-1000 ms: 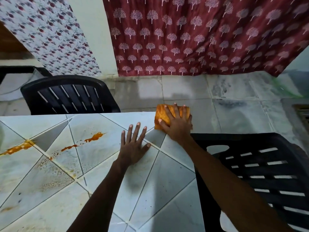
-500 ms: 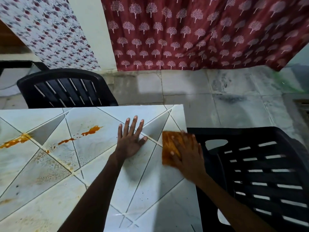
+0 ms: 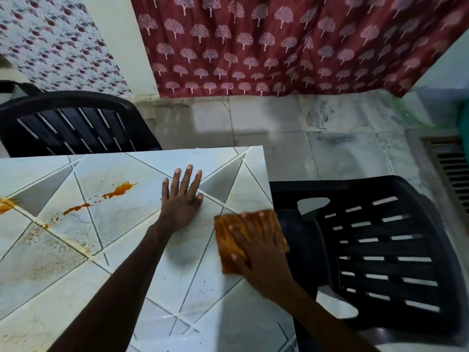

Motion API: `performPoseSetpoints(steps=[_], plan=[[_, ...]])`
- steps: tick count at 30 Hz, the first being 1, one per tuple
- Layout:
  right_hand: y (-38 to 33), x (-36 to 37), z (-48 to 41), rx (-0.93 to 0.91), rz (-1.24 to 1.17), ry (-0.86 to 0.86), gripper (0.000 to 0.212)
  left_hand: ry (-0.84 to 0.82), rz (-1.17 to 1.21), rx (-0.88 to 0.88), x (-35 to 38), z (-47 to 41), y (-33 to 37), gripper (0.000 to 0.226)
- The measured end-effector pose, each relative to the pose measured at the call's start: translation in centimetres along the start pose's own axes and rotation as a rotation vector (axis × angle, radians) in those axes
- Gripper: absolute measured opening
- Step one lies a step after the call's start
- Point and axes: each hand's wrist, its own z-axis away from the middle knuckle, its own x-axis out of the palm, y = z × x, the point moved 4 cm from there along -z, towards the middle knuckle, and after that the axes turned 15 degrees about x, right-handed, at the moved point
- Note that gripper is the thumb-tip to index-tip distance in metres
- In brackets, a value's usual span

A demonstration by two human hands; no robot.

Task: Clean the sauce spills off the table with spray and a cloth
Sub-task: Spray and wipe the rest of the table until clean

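Cloth [image 3: 225,242] nearer, right hand [image 3: 264,260] atop.

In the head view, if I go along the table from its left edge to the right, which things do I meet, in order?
Sauce spills → left hand, flat on the table → orange cloth, pressed down by the right hand → black chair beside the table's right edge.
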Motion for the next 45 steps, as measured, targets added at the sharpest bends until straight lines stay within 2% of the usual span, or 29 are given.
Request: performPoseSetpoints(steps=[3, 6, 8, 10, 12, 14, 18, 20, 22, 25, 27, 29, 32, 34, 36, 38, 40, 43, 45], plan=[[1.7, -0.5, -0.7, 0.073, 0.031, 0.033, 0.062, 0.017, 0.071, 0.020, -0.7, 0.1, 0.2, 0.068], [0.3, -2.0, -10.1, 0.272, 0.042, 0.111, 0.066, 0.075, 0.241, -0.021, -2.4, 0.3, 0.0, 0.071], [-3.0, -2.8, -16.4, 0.333, 0.037, 0.130, 0.071, 0.185, 0.318, -0.036, -3.8, 1.4, -0.5, 0.064], [-7.3, -2.6, -19.6, 0.297, 0.042, 0.147, 0.075, 0.316, 0.317, -0.070, -5.0, 3.0, -1.7, 0.043], [-10.9, -1.4, -18.7, 0.197, 0.069, 0.159, 0.076, 0.412, 0.316, -0.127, -5.8, 4.9, -3.6, 0.018], [-12.5, 0.2, -14.3, 0.080, 0.095, 0.158, 0.074, 0.459, 0.381, -0.156, -6.3, 6.7, -5.4, 0.012], [-8.9, 2.2, -3.3, -0.006, 0.063, 0.028, 0.071, 0.439, 0.341, -0.120, -6.3, 9.6, -7.1, 0.029], [-5.5, 1.5, -1.4, 0.034, 0.073, 0.013, 0.072, 0.402, 0.284, -0.071, -6.1, 10.4, -7.0, 0.031], [-3.3, 0.1, -4.3, 0.178, 0.064, 0.033, 0.075, 0.318, 0.227, -0.024, -5.8, 11.1, -6.9, 0.035], [-5.0, -1.8, -13.5, 0.414, 0.025, 0.133, 0.078, 0.242, 0.195, 0.000, -5.0, 12.4, -6.8, 0.047], [-9.1, -1.3, -18.5, 0.428, 0.020, 0.144, 0.079, 0.241, 0.181, -0.020, -4.8, 13.6, -7.2, 0.050], [-14.0, 0.1, -19.4, 0.322, 0.056, 0.181, 0.074, 0.239, 0.170, -0.059, -4.8, 14.7, -8.0, 0.053], [-18.3, 2.5, -12.8, 0.010, 0.142, 0.146, 0.066, 0.233, 0.172, -0.081, -5.0, 15.9, -9.0, 0.058], [-16.9, 3.3, -7.1, -0.099, 0.143, 0.062, 0.067, 0.247, 0.187, -0.080, -5.1, 16.3, -9.3, 0.057], [-13.2, 3.4, -3.0, -0.121, 0.153, 0.023, 0.065, 0.260, 0.186, -0.077, -4.8, 16.3, -9.3, 0.056], [-9.8, 2.2, -3.4, -0.062, 0.154, -0.005, 0.066, 0.278, 0.186, -0.079, -4.5, 16.3, -9.3, 0.055], [-8.9, 1.1, -7.7, 0.096, 0.145, 0.030, 0.070, 0.297, 0.188, -0.071, -4.5, 16.3, -9.3, 0.054], [-13.5, 0.1, -15.6, 0.293, 0.083, 0.153, 0.072, 0.315, 0.192, -0.052, -4.7, 16.6, -9.6, 0.052], [-17.8, 0.9, -18.6, 0.288, 0.073, 0.133, 0.073, 0.313, 0.214, -0.053, -4.9, 16.7, -9.7, 0.052]])
